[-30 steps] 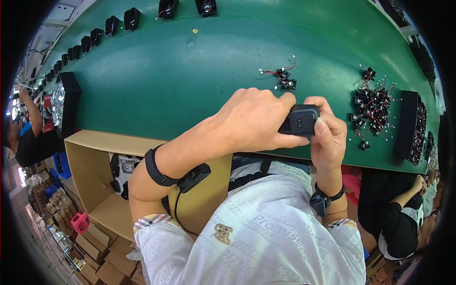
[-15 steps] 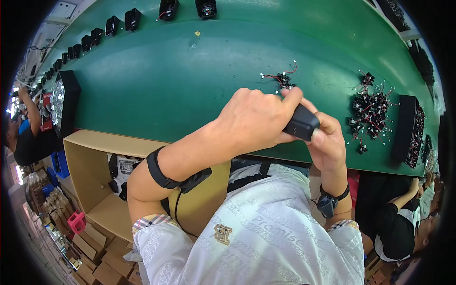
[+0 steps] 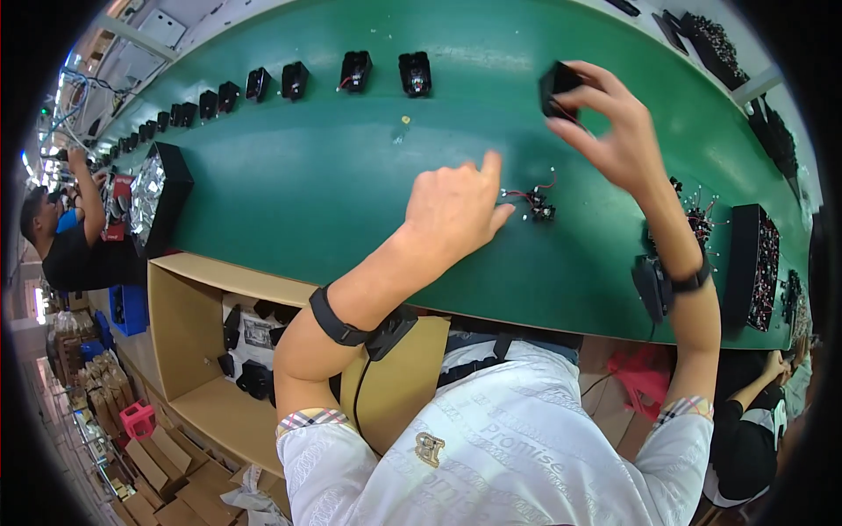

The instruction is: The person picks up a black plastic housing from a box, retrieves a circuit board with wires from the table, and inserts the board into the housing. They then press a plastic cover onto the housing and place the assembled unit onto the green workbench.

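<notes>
My right hand (image 3: 621,131) is raised over the far right part of the green table, its fingers and thumb closed on a black plastic housing (image 3: 554,90). Motion blurs both. My left hand (image 3: 449,209) is above the middle of the table with nothing in it; its index finger and thumb stretch apart while the other fingers curl. Just right of the left thumb lies a small cluster of black parts (image 3: 542,209) with red and black wires and white connectors. Partly behind my right forearm sits a pile of similar wired parts (image 3: 704,226).
Black housings (image 3: 355,72) stand in a long row along the far left. A black tray (image 3: 752,267) of small parts is at the right edge; a black box (image 3: 174,195) with silvery contents is at left. An opened cardboard carton (image 3: 189,329) stands below the near edge. Other people work on both sides.
My right hand has carried the black housing up and away toward the far side of the table. My left hand has come off the housing. The view has shifted somewhat.
</notes>
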### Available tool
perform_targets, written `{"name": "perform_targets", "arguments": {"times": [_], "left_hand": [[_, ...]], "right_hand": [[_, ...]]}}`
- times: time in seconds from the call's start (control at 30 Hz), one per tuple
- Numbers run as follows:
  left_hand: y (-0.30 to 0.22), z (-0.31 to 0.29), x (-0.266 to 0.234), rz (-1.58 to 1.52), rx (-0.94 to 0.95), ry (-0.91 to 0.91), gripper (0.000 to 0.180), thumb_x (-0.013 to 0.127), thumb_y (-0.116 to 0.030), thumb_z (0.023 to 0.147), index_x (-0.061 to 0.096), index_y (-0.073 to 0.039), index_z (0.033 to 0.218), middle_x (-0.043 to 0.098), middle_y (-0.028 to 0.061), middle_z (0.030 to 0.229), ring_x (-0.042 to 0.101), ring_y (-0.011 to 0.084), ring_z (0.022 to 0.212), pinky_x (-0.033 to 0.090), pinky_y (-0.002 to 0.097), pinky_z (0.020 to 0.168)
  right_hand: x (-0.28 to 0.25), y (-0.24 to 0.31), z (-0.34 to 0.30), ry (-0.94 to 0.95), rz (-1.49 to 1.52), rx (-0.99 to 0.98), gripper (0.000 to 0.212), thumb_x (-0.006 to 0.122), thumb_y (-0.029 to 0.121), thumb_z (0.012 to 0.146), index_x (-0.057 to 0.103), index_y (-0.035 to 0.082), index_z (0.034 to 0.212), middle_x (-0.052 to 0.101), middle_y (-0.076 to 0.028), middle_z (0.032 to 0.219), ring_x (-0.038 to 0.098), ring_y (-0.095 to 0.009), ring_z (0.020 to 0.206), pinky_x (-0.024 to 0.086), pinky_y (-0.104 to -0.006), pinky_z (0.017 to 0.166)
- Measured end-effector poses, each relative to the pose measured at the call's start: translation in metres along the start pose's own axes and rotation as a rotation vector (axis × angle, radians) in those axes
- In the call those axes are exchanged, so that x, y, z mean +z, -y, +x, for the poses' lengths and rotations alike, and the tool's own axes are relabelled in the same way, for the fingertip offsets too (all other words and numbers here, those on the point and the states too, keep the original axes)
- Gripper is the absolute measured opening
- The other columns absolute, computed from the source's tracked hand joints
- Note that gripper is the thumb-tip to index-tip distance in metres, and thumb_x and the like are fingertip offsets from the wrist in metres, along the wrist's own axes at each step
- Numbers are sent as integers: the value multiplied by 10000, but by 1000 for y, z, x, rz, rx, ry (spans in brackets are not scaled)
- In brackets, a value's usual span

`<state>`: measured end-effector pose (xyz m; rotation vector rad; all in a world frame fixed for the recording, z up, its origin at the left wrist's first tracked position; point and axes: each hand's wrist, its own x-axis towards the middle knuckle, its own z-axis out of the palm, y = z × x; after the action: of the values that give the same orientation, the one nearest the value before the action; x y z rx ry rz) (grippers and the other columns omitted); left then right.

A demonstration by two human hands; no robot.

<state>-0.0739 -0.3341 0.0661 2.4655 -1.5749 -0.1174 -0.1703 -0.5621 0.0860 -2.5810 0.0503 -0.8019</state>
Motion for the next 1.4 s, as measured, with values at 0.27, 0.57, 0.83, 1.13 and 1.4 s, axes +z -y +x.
{"name": "perform_targets", "arguments": {"times": [0.27, 0.57, 0.83, 1.13, 1.4], "left_hand": [[6, 1, 17, -80, 101, 77, 386, 725, -378, 879, 628, -52, 1063, 721, 167, 853, 702, 388, 751, 560, 489, 645], [11, 8, 8, -61, 68, 71, 387, 716, -379, 890, 642, -57, 1092, 724, 172, 864, 707, 382, 777, 566, 486, 670], [18, 5, -7, -152, 84, -100, 365, 717, -375, 887, 652, -50, 1041, 717, 155, 810, 707, 366, 756, 564, 475, 664], [41, -4, -25, -263, -27, -147, 283, 723, -322, 893, 696, -68, 1015, 693, 87, 723, 674, 252, 656, 527, 380, 613], [165, -153, -97, -589, -524, -814, 160, 641, -152, 979, 681, -3, 939, 590, -26, 652, 522, 38, 549, 393, 205, 505]], "right_hand": [[107, -51, 69, 164, -219, 94, 262, 835, 291, 762, 735, 96, 907, 602, -148, 1343, 580, -382, 1199, 469, -453, 1020], [104, -65, 48, 141, -207, 38, 382, 828, 378, 769, 746, 131, 1048, 564, -147, 1398, 518, -393, 1275, 430, -502, 1074], [31, -13, -8, 157, 108, 98, 341, 792, 241, 808, 691, 68, 1084, 658, -131, 1190, 673, -285, 991, 537, -409, 852], [38, 24, -81, 383, 210, 247, 297, 720, 104, 792, 676, 79, 1085, 608, -122, 1022, 653, -295, 868, 539, -375, 776], [45, 15, -108, 91, 115, 206, 196, 624, 25, 890, 653, 37, 1083, 637, -154, 956, 658, -292, 853, 529, -363, 764]]}}
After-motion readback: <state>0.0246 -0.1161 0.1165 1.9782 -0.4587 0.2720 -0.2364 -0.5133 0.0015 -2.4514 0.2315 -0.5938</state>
